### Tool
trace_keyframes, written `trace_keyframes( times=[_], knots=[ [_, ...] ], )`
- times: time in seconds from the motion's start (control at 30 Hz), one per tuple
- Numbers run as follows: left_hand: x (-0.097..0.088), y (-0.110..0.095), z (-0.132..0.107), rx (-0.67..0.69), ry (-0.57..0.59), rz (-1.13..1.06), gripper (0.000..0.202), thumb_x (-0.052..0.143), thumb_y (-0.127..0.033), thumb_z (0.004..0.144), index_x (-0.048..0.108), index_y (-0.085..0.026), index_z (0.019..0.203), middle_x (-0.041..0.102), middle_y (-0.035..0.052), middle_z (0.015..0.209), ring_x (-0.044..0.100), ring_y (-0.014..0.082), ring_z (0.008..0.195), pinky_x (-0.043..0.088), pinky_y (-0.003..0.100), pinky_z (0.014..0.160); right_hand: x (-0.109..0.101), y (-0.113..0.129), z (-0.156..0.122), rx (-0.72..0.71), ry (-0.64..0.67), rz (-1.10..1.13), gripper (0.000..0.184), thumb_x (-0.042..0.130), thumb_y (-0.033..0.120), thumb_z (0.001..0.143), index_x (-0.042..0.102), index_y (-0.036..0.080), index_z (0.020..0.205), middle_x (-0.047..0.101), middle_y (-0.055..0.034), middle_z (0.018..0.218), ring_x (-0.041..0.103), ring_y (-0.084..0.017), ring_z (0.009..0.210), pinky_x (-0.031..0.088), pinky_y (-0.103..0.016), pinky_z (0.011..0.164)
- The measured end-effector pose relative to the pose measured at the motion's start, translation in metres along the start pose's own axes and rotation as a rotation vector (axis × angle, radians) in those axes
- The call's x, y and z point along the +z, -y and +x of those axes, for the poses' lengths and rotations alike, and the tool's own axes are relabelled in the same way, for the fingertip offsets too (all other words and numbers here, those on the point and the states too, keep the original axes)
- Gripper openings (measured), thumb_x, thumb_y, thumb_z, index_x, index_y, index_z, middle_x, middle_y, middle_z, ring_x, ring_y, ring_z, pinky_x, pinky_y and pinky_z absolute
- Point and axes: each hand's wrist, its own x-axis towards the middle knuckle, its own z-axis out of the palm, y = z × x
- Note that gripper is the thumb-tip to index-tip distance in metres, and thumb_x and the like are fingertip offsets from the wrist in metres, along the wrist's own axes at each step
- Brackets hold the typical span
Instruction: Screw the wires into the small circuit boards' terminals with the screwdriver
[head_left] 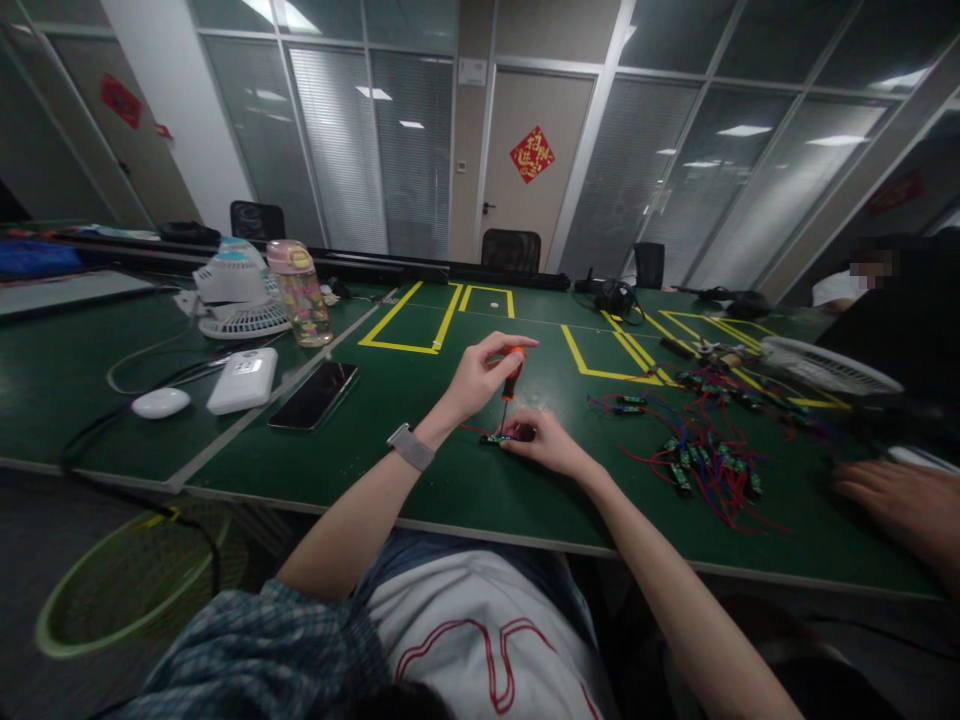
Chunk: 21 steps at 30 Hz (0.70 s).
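An orange-and-black screwdriver (511, 385) stands almost upright, its handle gripped by my left hand (484, 375). Its shaft runs down to a small green circuit board (493, 440) on the table; whether the tip touches a screw is too small to see. My right hand (546, 442) pinches the board's right side with fingers and thumb, holding it against the table. A red wire (471, 428) sticks out to the left of the board. To the right lies a loose pile of similar boards with red and blue wires (705, 465).
On the left of the green table (405, 450) are a phone (313, 395), a white power bank (244, 380), a white mouse (160, 403), a bottle (300, 295) and a fan (236, 295). Another person's hand (900, 500) rests at right. A green basket (64, 610) stands below.
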Motion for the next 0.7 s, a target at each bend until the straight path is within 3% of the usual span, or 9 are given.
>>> trace_keyframes(
  times=[0.17, 0.33, 0.57, 0.7],
  knots=[
    [0.0035, 0.0033, -0.0013, 0.002, -0.036, -0.05, 0.015, 0.069, -0.027, 0.081, 0.071, -0.018, 0.093, 0.06, 0.0033, 0.093, 0.057, 0.0108, 0.077, 0.048, 0.021, 0.064, -0.0002, 0.0002, 0.0001, 0.002, 0.002, -0.009, 0.01, 0.071, 0.017, 0.076, 0.072, 0.016, 0.085, 0.063, -0.0012, 0.075, 0.054, -0.013, 0.066, 0.043, -0.025, 0.063],
    [0.0019, 0.0027, -0.0015, -0.001, 0.009, -0.03, 0.023, 0.053, -0.03, 0.092, 0.072, -0.019, 0.101, 0.063, 0.0052, 0.097, 0.058, 0.0112, 0.076, 0.05, 0.025, 0.068, 0.0, -0.0008, -0.0002, -0.006, 0.002, -0.005, 0.009, 0.069, 0.016, 0.076, 0.071, 0.016, 0.084, 0.063, -0.0017, 0.077, 0.055, -0.014, 0.067, 0.044, -0.026, 0.065],
    [0.0003, 0.0094, -0.0001, -0.043, 0.011, -0.12, 0.026, 0.05, -0.027, 0.092, 0.071, -0.018, 0.105, 0.068, 0.0074, 0.106, 0.064, 0.0146, 0.089, 0.053, 0.027, 0.076, -0.0006, -0.0006, 0.0, -0.01, 0.007, 0.001, 0.009, 0.069, 0.017, 0.075, 0.072, 0.016, 0.084, 0.063, -0.0013, 0.075, 0.053, -0.013, 0.066, 0.043, -0.025, 0.063],
    [0.0011, 0.0074, 0.0, -0.065, 0.006, -0.181, 0.025, 0.051, -0.025, 0.09, 0.071, -0.016, 0.104, 0.07, 0.0069, 0.099, 0.064, 0.0132, 0.082, 0.053, 0.025, 0.073, -0.001, -0.0013, -0.0002, -0.002, 0.011, -0.019, 0.01, 0.069, 0.019, 0.076, 0.072, 0.016, 0.085, 0.062, -0.0013, 0.074, 0.053, -0.013, 0.066, 0.043, -0.025, 0.063]
  ],
)
